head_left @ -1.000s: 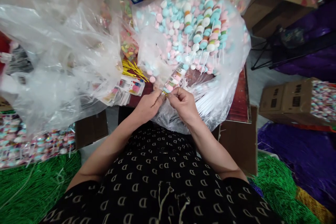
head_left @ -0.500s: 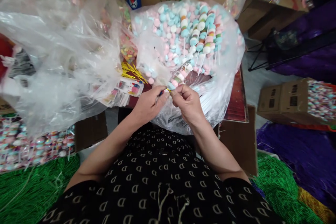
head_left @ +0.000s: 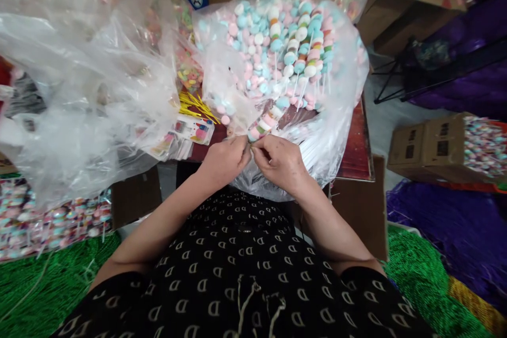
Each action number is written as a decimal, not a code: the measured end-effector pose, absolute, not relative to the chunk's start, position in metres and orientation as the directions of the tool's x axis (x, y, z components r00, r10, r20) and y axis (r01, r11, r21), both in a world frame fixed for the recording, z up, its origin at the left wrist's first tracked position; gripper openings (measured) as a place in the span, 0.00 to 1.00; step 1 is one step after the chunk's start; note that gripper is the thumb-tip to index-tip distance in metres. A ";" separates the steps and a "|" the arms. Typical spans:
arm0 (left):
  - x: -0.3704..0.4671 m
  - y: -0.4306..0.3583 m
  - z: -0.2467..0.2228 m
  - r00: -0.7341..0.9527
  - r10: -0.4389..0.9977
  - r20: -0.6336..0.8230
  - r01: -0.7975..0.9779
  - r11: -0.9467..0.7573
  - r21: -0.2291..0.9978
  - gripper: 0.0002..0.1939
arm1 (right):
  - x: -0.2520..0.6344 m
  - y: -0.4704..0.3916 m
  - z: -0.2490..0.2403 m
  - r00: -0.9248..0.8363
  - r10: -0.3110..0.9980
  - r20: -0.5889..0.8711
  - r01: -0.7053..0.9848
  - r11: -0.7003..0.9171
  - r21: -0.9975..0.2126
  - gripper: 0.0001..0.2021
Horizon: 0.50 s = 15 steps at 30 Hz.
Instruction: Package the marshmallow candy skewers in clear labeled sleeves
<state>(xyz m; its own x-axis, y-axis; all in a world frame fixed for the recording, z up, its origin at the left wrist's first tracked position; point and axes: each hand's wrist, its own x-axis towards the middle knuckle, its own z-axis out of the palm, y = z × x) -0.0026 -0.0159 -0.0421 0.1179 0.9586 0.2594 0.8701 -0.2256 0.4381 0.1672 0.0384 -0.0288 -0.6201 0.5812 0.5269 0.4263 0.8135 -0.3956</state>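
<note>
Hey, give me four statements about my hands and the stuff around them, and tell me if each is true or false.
Left hand and right hand meet at the near end of a candy skewer. True.
The yellow ties lie right of the candy bag. False: the yellow ties lie left of it.
Printed cards lie near the ties. True.
The shirt is plain white. False: the shirt is black with pale letters.
</note>
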 end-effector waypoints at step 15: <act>0.013 -0.005 -0.045 -0.140 0.990 0.018 0.710 0.088 0.698 0.07 | 0.166 0.037 -0.050 -0.425 0.770 0.476 0.366 0.627 -0.687 0.06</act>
